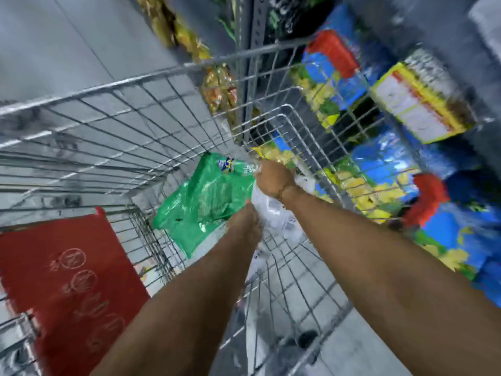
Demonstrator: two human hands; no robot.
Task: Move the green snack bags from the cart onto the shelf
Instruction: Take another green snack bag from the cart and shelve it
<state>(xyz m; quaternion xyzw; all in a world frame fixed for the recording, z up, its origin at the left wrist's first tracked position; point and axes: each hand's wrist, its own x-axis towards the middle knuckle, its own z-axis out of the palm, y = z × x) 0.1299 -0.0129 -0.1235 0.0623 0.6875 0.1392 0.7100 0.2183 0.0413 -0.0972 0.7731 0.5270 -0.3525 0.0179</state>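
Observation:
Inside the wire cart (113,85) a green snack bag (206,196) is held up between both hands, with its white back side showing under my wrists. My left hand (245,221) grips its near lower edge. My right hand (273,179) is closed on its far upper edge, close to the cart's right wall. The frame is blurred by motion. The shelf (252,31) stands to the right of the cart, beyond its wire side.
A red flap (67,270) with white symbols hangs at the cart's near left. The shelf carries blue, yellow and red snack packs (333,71), a yellow box (417,101) and golden bags (189,42). Grey floor lies to the left.

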